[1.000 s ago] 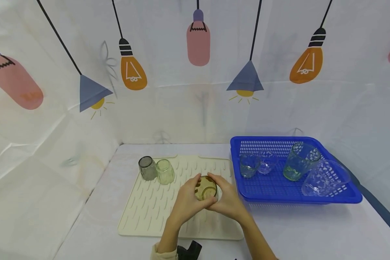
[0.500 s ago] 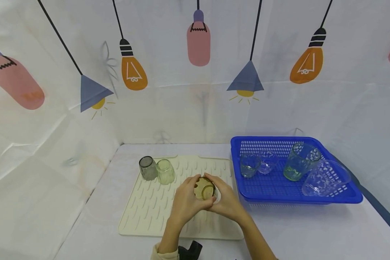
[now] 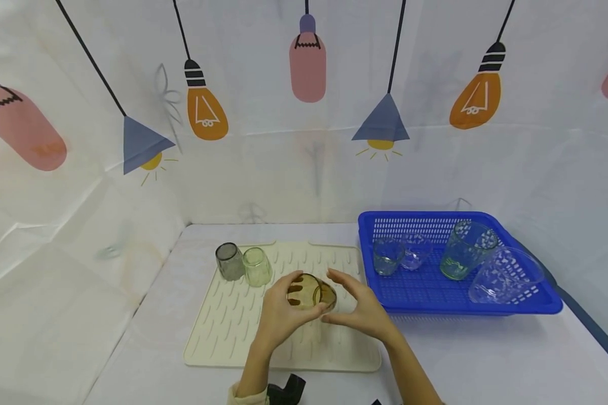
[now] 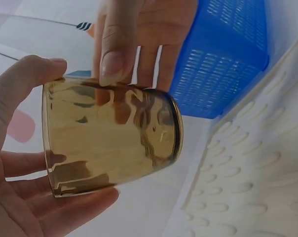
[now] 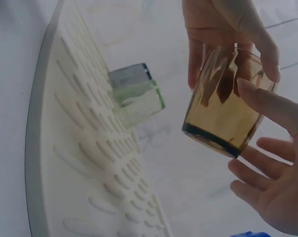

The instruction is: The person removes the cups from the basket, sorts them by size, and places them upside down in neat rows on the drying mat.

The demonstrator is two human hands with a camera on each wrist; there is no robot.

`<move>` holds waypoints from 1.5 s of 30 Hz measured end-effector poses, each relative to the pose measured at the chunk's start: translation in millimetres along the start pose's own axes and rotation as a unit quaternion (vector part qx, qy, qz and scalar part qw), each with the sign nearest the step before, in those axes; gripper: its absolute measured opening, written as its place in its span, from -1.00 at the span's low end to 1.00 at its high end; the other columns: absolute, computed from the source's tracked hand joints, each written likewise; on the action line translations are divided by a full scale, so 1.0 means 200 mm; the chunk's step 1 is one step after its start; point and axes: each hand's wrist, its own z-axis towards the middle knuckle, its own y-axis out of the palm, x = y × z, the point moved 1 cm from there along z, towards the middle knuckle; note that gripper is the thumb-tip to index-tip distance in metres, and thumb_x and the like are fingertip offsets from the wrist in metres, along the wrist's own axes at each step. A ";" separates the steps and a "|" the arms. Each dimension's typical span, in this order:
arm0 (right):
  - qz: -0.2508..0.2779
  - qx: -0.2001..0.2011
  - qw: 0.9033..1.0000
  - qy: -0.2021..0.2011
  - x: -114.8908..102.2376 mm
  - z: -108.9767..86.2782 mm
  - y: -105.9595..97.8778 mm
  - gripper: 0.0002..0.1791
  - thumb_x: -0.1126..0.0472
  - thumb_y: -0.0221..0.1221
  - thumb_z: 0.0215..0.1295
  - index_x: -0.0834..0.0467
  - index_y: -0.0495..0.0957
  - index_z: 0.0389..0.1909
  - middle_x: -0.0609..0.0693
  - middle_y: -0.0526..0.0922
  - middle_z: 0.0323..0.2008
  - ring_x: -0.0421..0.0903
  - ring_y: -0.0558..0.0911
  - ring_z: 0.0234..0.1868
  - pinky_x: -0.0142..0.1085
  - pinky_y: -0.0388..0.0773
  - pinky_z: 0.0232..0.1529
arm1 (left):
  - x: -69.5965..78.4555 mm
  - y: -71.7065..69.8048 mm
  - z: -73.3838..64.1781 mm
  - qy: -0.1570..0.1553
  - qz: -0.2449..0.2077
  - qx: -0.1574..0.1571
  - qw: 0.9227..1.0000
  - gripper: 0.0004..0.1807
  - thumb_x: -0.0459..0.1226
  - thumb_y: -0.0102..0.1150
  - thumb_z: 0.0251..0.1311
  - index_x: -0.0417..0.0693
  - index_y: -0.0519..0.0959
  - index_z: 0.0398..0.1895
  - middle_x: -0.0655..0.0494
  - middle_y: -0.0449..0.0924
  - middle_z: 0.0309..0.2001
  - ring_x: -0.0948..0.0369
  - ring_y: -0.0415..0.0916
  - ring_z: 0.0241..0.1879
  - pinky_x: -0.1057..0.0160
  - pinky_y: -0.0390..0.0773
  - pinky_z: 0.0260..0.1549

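An amber glass (image 3: pixel 311 291) is held in the air above the cream drying mat (image 3: pixel 233 332), tilted on its side. My left hand (image 3: pixel 278 315) grips it near the rim, thumb on one side and fingers on the other, as the left wrist view shows. Around the base end, my right hand (image 3: pixel 367 309) has its thumb and fingers spread apart. Its thumb is close to the glass wall in the right wrist view; contact is hard to tell. A grey glass (image 3: pixel 230 261) and a pale green glass (image 3: pixel 257 267) stand side by side on the mat's back left.
To the right of the mat is a blue plastic basket (image 3: pixel 410 306). It contains a small clear glass (image 3: pixel 387 259), a clear cup (image 3: pixel 415 253), a tall greenish glass (image 3: pixel 456 259) and a large clear glass (image 3: pixel 501 281). A patterned curtain (image 3: pixel 263 169) hangs behind the white table.
The amber glass has tipped from base-on to sideways and moved slightly left with my left hand. My right hand has spread its fingers and drawn a little to the right.
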 end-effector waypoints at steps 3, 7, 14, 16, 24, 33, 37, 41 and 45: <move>0.036 -0.010 0.999 0.010 0.01 0.00 0.00 -0.10 0.18 0.46 -0.08 0.27 0.26 0.31 0.21 0.41 0.24 0.16 0.38 0.27 0.03 0.27 0.28 | 0.00 -0.01 -0.01 -0.013 -0.044 0.003 0.999 -0.26 -0.19 0.50 -0.15 -0.31 0.44 0.13 -0.24 0.54 0.01 -0.12 0.56 -0.08 0.15 0.68 -0.29; 0.090 -0.026 0.996 0.015 0.03 0.00 0.00 -0.13 0.25 0.42 -0.02 0.33 0.23 0.31 0.25 0.41 0.22 0.20 0.36 0.27 -0.01 0.27 0.28 | -0.01 -0.02 -0.02 -0.022 -0.098 0.014 0.995 -0.32 -0.29 0.47 -0.12 -0.27 0.45 0.14 -0.23 0.53 0.01 -0.16 0.54 -0.07 0.20 0.68 -0.27; 0.206 -0.041 0.977 0.032 0.05 0.00 0.02 -0.16 0.34 0.36 0.03 0.37 0.17 0.32 0.35 0.32 0.24 0.15 0.40 0.24 -0.24 0.41 0.22 | -0.02 -0.02 -0.04 -0.045 -0.216 0.027 0.975 -0.38 -0.47 0.33 -0.02 -0.42 0.37 0.17 -0.31 0.46 0.03 -0.20 0.52 -0.03 0.24 0.66 -0.22; 0.254 -0.045 0.966 0.029 0.06 0.01 0.03 -0.17 0.36 0.35 0.05 0.38 0.15 0.33 0.36 0.30 0.23 0.06 0.44 0.21 -0.30 0.47 0.16 | -0.02 -0.01 -0.04 -0.063 -0.254 0.028 0.965 -0.38 -0.50 0.28 0.00 -0.46 0.33 0.19 -0.34 0.43 0.04 -0.19 0.51 0.00 0.25 0.66 -0.22; 0.384 -0.051 0.922 -0.010 0.08 0.01 0.08 -0.24 0.42 0.27 0.12 0.46 0.11 0.29 0.15 0.41 0.13 -0.09 0.51 0.10 -0.30 0.54 0.07 | -0.04 0.00 -0.07 -0.111 -0.332 0.024 0.936 -0.34 -0.45 0.20 0.11 -0.47 0.20 0.28 -0.35 0.34 0.12 0.09 0.54 0.01 0.36 0.62 -0.15; 0.386 -0.021 0.922 0.032 0.11 0.04 0.10 -0.24 0.35 0.23 0.20 0.55 0.02 0.27 0.15 0.41 0.12 -0.12 0.50 0.12 -0.35 0.52 0.09 | -0.08 0.00 -0.08 -0.094 -0.282 0.015 0.955 -0.35 -0.39 0.10 0.26 -0.49 0.11 0.33 -0.41 0.30 0.19 0.06 0.47 0.10 0.41 0.55 -0.05; 0.364 0.013 0.929 0.066 0.13 0.07 0.09 -0.28 0.38 0.20 0.21 0.49 0.06 0.29 0.29 0.37 0.16 -0.14 0.50 0.11 -0.37 0.51 0.09 | -0.13 -0.04 -0.12 -0.092 -0.190 0.062 0.976 -0.39 -0.37 0.15 0.24 -0.45 0.20 0.29 -0.34 0.41 0.13 -0.13 0.45 0.09 0.39 0.59 -0.11; 0.342 0.050 0.931 0.115 0.14 0.12 0.10 -0.29 0.35 0.22 0.19 0.41 0.12 0.31 0.35 0.35 0.19 -0.10 0.50 0.11 -0.40 0.51 0.08 | -0.24 -0.10 -0.19 -0.061 -0.012 0.135 0.989 -0.43 -0.32 0.27 0.14 -0.43 0.37 0.17 -0.27 0.51 0.05 -0.14 0.51 -0.01 0.20 0.65 -0.20; 0.308 0.082 0.937 0.145 0.15 0.16 0.11 -0.27 0.33 0.27 0.15 0.39 0.17 0.30 0.33 0.39 0.18 -0.02 0.49 0.12 -0.41 0.52 0.05 | -0.36 -0.19 -0.26 -0.013 0.165 0.194 0.967 -0.47 -0.38 0.36 -0.01 -0.51 0.46 0.02 -0.36 0.55 -0.06 -0.20 0.54 -0.11 -0.07 0.63 -0.26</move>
